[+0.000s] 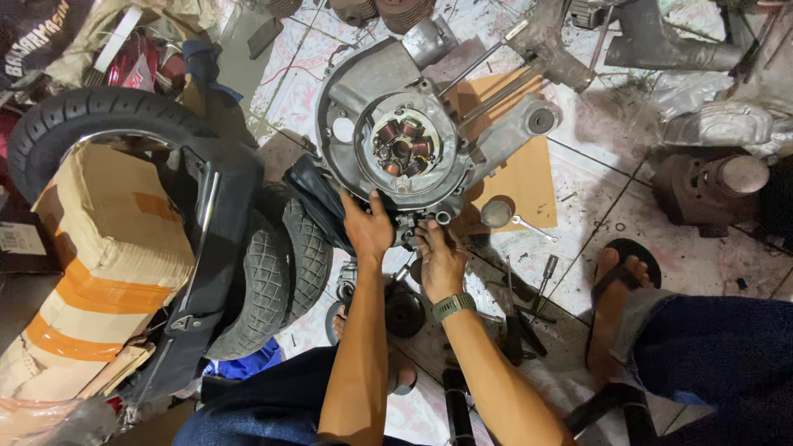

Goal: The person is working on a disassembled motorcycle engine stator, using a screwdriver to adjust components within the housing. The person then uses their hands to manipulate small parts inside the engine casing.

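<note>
Grey cast metal fills the middle of the scene: a scooter engine case [396,107] lies on the tiled floor [661,239], its round opening showing a ring of copper-wound coils [402,149]. Both hands work at the case's near edge. The left hand [368,227] presses against the rim, fingers curled over the metal; whether they pinch anything I cannot tell. The right hand [439,256], a green watch [453,306] on its wrist, has its fingers bent around a small fitting just beside the left hand. A knobbly tyre [285,272] sits touching the case on the left. Right of the hands lie a spanner [529,227] and loose tools [529,306], with a sandalled foot [615,289] beyond.
</note>
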